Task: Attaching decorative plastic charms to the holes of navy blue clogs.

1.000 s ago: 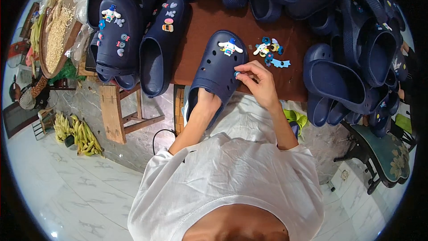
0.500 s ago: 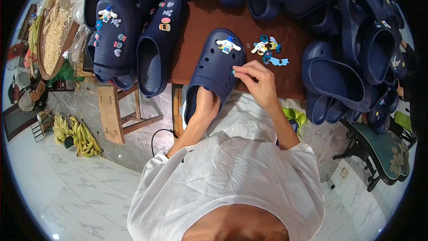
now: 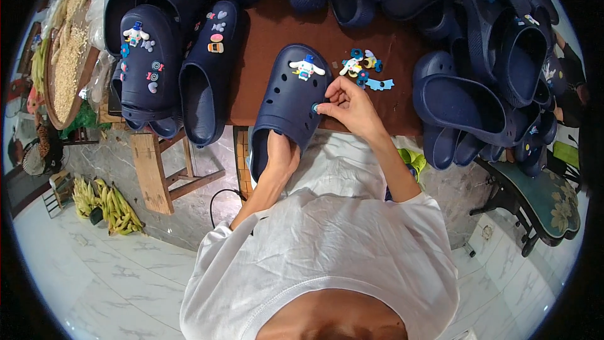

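Observation:
A navy clog (image 3: pixel 290 97) leans over the near edge of the brown table, toe pointing away. A white long-eared charm with a blue hat (image 3: pixel 307 67) is fixed on its toe. My left hand (image 3: pixel 282 153) reaches into the clog's foot opening, its fingers hidden inside. At the clog's right side, my right hand (image 3: pixel 350 108) presses its thumb against a small blue charm (image 3: pixel 316 107) in a hole; the index finger is bent and apart from the thumb. Just beyond that hand lies a small pile of blue, white and yellow charms (image 3: pixel 361 66), with a light-blue charm (image 3: pixel 380 84) beside it.
Decorated navy clogs (image 3: pixel 145 56) stand at the left of the brown table (image 3: pixel 264 25). More navy clogs (image 3: pixel 462 107) are heaped at the right and back. A wooden stool (image 3: pixel 151 170) and bananas (image 3: pixel 118 208) are at lower left, a dark green-topped table (image 3: pixel 535 201) at right.
My right index finger has lifted off the small blue charm, leaving the thumb against it. The view has shifted slightly; my left hand stays inside the clog.

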`<action>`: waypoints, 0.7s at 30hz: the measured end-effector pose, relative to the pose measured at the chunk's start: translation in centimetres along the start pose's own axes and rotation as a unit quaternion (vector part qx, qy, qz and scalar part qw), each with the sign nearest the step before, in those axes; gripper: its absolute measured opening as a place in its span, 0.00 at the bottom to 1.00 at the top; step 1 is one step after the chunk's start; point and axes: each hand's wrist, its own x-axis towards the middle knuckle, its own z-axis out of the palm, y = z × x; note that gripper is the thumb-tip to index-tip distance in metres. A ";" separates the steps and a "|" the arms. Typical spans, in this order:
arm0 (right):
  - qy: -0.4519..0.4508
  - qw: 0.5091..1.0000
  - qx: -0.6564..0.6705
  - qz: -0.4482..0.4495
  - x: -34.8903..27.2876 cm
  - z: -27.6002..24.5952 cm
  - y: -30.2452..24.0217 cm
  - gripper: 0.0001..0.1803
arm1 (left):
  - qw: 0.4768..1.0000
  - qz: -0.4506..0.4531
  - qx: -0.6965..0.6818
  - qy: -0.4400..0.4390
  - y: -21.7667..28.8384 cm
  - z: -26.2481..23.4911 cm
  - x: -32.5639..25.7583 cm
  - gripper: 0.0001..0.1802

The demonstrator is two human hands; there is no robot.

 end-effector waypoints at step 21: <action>0.120 0.976 -0.126 -0.129 -3.0 2.0 0.5 0.07 | 1.000 0.005 0.018 0.011 0.7 0.1 1.0 0.22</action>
